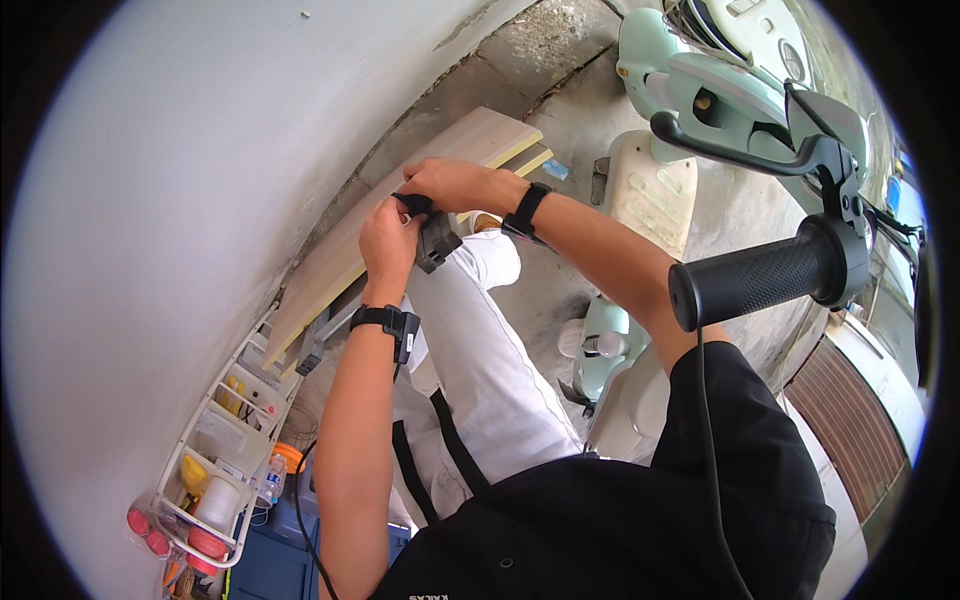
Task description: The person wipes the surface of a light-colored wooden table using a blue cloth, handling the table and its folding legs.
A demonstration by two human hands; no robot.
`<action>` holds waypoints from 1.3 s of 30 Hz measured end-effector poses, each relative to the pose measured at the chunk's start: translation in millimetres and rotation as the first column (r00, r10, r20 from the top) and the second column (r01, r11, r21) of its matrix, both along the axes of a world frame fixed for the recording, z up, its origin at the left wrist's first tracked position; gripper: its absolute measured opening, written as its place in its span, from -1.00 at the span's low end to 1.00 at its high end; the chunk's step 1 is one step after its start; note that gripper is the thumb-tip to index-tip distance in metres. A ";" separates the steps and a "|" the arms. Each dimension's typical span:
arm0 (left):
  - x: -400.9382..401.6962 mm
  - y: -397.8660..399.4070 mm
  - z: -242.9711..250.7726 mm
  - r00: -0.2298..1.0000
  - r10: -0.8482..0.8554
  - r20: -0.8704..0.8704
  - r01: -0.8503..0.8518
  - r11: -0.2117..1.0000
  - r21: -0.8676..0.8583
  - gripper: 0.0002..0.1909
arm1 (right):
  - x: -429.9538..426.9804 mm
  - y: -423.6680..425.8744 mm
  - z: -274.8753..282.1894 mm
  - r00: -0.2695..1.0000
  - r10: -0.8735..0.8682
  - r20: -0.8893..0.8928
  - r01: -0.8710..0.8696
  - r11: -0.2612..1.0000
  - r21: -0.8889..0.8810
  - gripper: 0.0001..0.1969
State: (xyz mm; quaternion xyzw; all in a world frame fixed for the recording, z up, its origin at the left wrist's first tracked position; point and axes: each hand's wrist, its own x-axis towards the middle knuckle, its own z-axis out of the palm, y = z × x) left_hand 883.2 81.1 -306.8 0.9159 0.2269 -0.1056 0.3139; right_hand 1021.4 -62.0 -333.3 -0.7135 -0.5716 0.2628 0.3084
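Observation:
My left hand (388,238) pinches a small piece of black flexible material (412,202) between thumb and fingers. From the other side my right hand (448,184) meets it, fingers curled against the same piece. Just below both hands is a dark grey blocky part (437,244), whose exact kind I cannot tell. Wood-look boards (480,135) with yellowish edges lie behind and under the hands, beside the wall. A grey metal bar (334,319) with a black end shows under them. Each wrist wears a black strapped device. Parts of the fingertips are hidden.
A black handlebar grip (757,274) and brake lever (735,154) jut in at the right. Beyond is a pale green scooter (637,67). At the lower left stands a white rack (169,480) of supplies, near a blue container (270,559). A white wall (150,225) borders the left.

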 end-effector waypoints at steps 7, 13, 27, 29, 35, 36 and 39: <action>-3.0 13.3 -5.3 0.985 -0.169 0.031 0.168 0.986 0.021 -0.68 | -27.3 -10.8 -1.7 0.991 -0.122 0.063 0.122 0.992 0.016 -0.77; -9.5 11.1 -5.7 0.982 -0.184 -0.045 0.184 0.983 -0.007 -0.73 | -48.0 -17.7 -2.2 0.970 -0.207 0.130 0.202 0.978 0.048 -0.76; 33.0 -19.6 -1.0 0.862 -0.506 -0.019 0.506 0.862 0.010 -0.73 | -41.0 -78.1 3.2 0.928 -0.267 0.260 0.280 0.960 -0.014 -0.54; 39.0 -19.5 -3.1 0.818 -0.574 0.020 0.572 0.817 0.071 -0.75 | -36.7 -83.6 4.9 0.918 -0.263 0.295 0.286 0.957 -0.038 -0.54; 71.1 -29.2 -2.7 0.697 -0.710 -0.098 0.717 0.689 0.103 -0.75 | -38.8 -96.3 -2.4 0.869 -0.324 0.375 0.363 0.931 -0.036 -0.65; 70.9 -23.5 -0.7 0.690 -0.715 -0.107 0.723 0.681 0.115 -0.74 | -40.6 -91.3 -4.3 0.865 -0.296 0.406 0.342 0.938 -0.046 -0.68; 67.5 -10.8 2.7 0.741 -0.659 -0.125 0.663 0.749 -0.019 -0.72 | -39.7 -77.4 -1.0 0.851 -0.260 0.456 0.319 0.946 -0.056 -0.71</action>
